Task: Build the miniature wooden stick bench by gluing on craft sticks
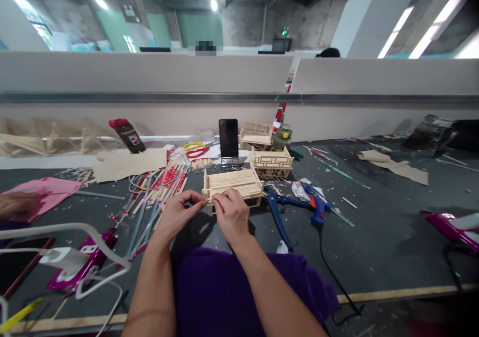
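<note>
A small bench-like model made of thin wooden sticks [234, 182] stands on the dark table in front of me. At its near left corner my left hand [183, 211] is closed in a pinch. Close beside it, my right hand [232, 216] also pinches, with its fingertips overlapping the model's front edge. Whatever lies between the fingertips is too small to make out. Two more stick models stand behind: one with a lattice back [272, 163] and a paler one [256, 135] farther off. A black phone [228, 137] rests upright on a stand behind the model.
Loose sticks with red wrapping [168, 179] lie left. Blue cutters [277, 217] and a blue glue gun [319, 209] with a cord lie right. Scissors [197, 152] and a bottle [127, 135] are behind. A power strip [88, 259] and another person's hand [18, 204] are at left.
</note>
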Tool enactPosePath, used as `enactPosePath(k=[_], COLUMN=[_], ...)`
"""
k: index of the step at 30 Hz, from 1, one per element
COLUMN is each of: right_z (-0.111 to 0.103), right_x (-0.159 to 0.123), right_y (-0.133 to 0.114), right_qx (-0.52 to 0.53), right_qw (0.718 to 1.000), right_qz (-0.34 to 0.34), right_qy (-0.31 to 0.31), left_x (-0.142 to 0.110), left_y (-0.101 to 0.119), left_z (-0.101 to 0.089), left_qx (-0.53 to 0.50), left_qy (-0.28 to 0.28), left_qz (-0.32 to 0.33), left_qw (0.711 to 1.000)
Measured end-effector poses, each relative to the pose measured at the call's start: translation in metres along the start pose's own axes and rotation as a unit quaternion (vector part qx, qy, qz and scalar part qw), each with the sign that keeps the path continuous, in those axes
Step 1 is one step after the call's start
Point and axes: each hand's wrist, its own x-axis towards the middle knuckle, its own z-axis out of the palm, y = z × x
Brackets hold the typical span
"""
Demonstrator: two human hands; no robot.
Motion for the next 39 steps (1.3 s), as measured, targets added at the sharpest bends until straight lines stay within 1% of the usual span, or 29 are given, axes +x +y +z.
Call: enactPosePath(k=[3,5,7,10,12,14,16,17,19,20,21,22,24,25,27,29,31,32,36,38,39], right_z=[-0.008,-0.015,-0.021,-0.023,-0.025,-0.031,-0.046,-0.057,-0.085,-0.101,-0.117,-0.133,-0.159,-0.169,-0.181,-0.184,-0.182,-0.18,-0.178,-0.178,-0.178], right_x=[0.0,0.0,0.001,0.002,0.005,0.007,0.007,0.006,0.002,-0.002,-0.006,-0.01,-0.019,-0.023,-0.029,-0.031,-0.031,-0.03,-0.028,-0.029,-0.03], right_y=[-0.005,-0.011,-0.016,-0.023,-0.025,-0.026,-0.023,-0.019,-0.005,0.006,0.018,0.032,0.062,0.075,0.098,0.114,0.127,0.133,0.152,0.156,0.156], right_qx=[0.054,0.118,0.188,0.268,0.296,0.3,0.274,0.246,0.17,0.107,0.026,-0.054,-0.193,-0.247,-0.315,-0.325,-0.305,-0.293,-0.19,-0.079,-0.018], right_qw=[0.998,0.992,0.98,0.959,0.95,0.948,0.953,0.958,0.965,0.967,0.962,0.948,0.907,0.883,0.853,0.834,0.83,0.832,0.856,0.861,0.857], right_qz=[-0.001,0.01,0.032,0.072,0.095,0.107,0.12,0.137,0.196,0.231,0.271,0.313,0.374,0.398,0.414,0.437,0.453,0.458,0.478,0.502,0.515], right_qy=[0.026,0.046,0.056,0.053,0.039,0.001,-0.044,-0.049,-0.032,-0.025,-0.011,-0.002,-0.004,-0.013,-0.048,-0.089,-0.111,-0.111,-0.055,-0.008,0.018], left_x=[-0.004,-0.008,-0.011,-0.013,-0.013,-0.013,-0.013,-0.014,-0.015,-0.016,-0.017,-0.018,-0.019,-0.019,-0.018,-0.016,-0.014,-0.013,-0.014,-0.015,-0.015], left_y=[0.006,0.011,0.015,0.02,0.023,0.025,0.028,0.03,0.034,0.036,0.038,0.04,0.044,0.045,0.045,0.045,0.044,0.043,0.044,0.047,0.05], left_z=[-0.002,-0.001,0.003,0.014,0.02,0.024,0.026,0.027,0.031,0.034,0.037,0.041,0.049,0.052,0.058,0.063,0.067,0.069,0.08,0.088,0.092], left_qx=[-0.054,-0.101,-0.136,-0.161,-0.175,-0.192,-0.209,-0.216,-0.226,-0.226,-0.221,-0.209,-0.166,-0.14,-0.09,-0.056,-0.037,-0.032,-0.029,-0.036,-0.044], left_qy=[0.018,0.029,0.041,0.049,0.044,0.039,0.03,0.023,-0.003,-0.023,-0.045,-0.069,-0.115,-0.131,-0.153,-0.164,-0.173,-0.177,-0.206,-0.226,-0.235], left_qz=[0.006,0.029,0.059,0.094,0.105,0.115,0.123,0.125,0.116,0.106,0.096,0.086,0.075,0.079,0.104,0.138,0.158,0.161,0.163,0.161,0.158], left_qw=[0.998,0.994,0.988,0.981,0.978,0.974,0.97,0.968,0.967,0.968,0.969,0.972,0.977,0.978,0.979,0.975,0.971,0.97,0.964,0.96,0.958])
